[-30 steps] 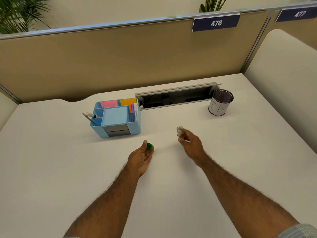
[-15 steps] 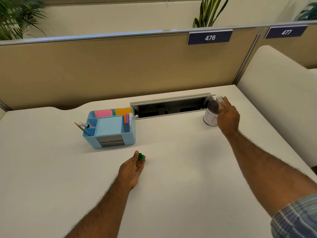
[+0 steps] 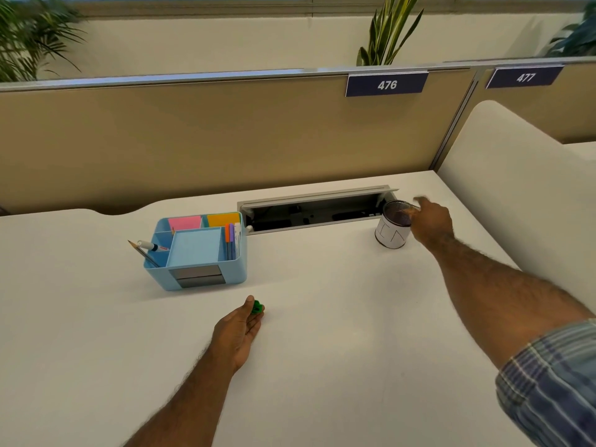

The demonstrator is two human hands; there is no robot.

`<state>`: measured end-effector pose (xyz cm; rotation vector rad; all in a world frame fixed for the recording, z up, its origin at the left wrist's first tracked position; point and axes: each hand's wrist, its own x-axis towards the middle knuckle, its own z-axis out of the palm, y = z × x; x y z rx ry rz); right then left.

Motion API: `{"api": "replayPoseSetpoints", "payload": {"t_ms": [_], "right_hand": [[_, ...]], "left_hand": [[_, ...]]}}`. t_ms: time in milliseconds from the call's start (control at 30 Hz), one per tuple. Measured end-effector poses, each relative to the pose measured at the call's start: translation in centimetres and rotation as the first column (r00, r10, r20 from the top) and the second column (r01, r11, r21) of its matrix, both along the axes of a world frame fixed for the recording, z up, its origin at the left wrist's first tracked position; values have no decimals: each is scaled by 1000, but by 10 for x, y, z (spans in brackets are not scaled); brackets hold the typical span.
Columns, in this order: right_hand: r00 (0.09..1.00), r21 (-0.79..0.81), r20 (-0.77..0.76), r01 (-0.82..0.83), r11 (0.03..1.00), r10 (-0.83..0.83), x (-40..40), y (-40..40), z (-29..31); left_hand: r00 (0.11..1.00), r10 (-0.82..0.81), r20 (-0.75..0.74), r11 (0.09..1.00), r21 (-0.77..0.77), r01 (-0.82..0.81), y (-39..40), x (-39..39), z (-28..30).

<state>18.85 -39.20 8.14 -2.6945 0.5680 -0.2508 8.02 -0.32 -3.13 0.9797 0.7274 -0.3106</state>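
The left hand [image 3: 240,330] rests on the white surface [image 3: 338,333] a little left of centre in the lower half of the frame. Its thumb lies on top, and its fingers [image 3: 258,321] curl lightly towards the thumb. A small green piece [image 3: 257,307] sits at the very tip of this hand, pinched between the thumb and the fingers and low against the surface. It lies just below the front of the blue desk organiser [image 3: 200,253], near it but apart.

The right hand [image 3: 430,222] reaches to the right of centre, at the mesh cup [image 3: 392,233]. This cup stands upright on the surface beside the right end of the open cable tray [image 3: 309,211]. The hand is at the cup's right side, level with its rim, and its fingers point left over the opening. They are blurred, so I cannot tell whether they are spread, closed or holding anything. The cup has a white band round its lower part.

The organiser holds pink, orange and blue note pads, some pens, and a pencil that leans out to the left. Behind the surface runs a tan partition with number plates 476 [image 3: 386,84] and 477 [image 3: 525,77], and plants rise above it.
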Motion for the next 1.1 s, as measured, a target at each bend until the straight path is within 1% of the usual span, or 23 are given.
{"api": "replayPoseSetpoints", "payload": {"t_ms": [33, 67, 167, 300, 400, 467, 533, 600, 633, 667, 733, 800, 867, 967, 1100], "right_hand": [[999, -54, -33, -28, 998, 27, 2, -1, 2], [999, -71, -51, -22, 997, 19, 3, -2, 3], [999, -39, -31, 40, 998, -42, 7, -1, 6], [998, -71, -63, 10, 997, -15, 10, 0, 12], [992, -100, -128, -37, 994, 24, 11, 2, 16], [991, -101, -130, -26, 995, 13, 9, 3, 16], [995, -119, -104, -8, 993, -5, 7, 3, 15], [1000, -144, -2, 31, 989, -31, 3, 4, 12], [996, -129, 70, 65, 989, -56, 2, 4, 11], [986, -84, 141, 104, 991, -92, 1, 4, 10], [960, 60, 236, 141, 988, -152, 0, 4, 6], [936, 203, 304, 119, 972, -178, -2, 8, 2], [899, 360, 370, 95, 928, -236, -6, 16, -2], [860, 589, 384, 52, 806, -336, -14, 35, -10], [872, 743, 343, -24, 669, -350, -32, 68, -29]], "left_hand": [[1000, 2, 0, 1000, 2, -2, 0, 0, 0], [1000, 3, 0, 1000, 3, -3, 0, 0, 1], [1000, 4, 2, 1000, 5, -4, 0, -1, 1], [1000, 8, 1, 1000, 4, -8, 0, -1, 1], [1000, 9, 0, 1000, 2, -9, 0, -1, 2], [1000, 9, -1, 1000, 5, -9, -1, -1, 3], [1000, 7, -2, 1000, 8, -7, -2, -2, 3], [1000, 6, -2, 1000, 6, -6, -2, -2, 4], [1000, 5, -1, 1000, 5, -5, -2, -2, 3], [1000, 4, 0, 1000, 7, -4, -2, -2, 3], [1000, 1, 4, 1000, 12, -1, -1, -2, 2], [1000, -1, 12, 1000, 17, 1, -1, -3, 2], [1000, -4, 22, 1000, 19, 3, -2, -3, 1], [1000, -1, 30, 1000, 28, 0, -2, -3, 0], [999, -2, 40, 999, 42, 1, -4, -5, 0]]}}
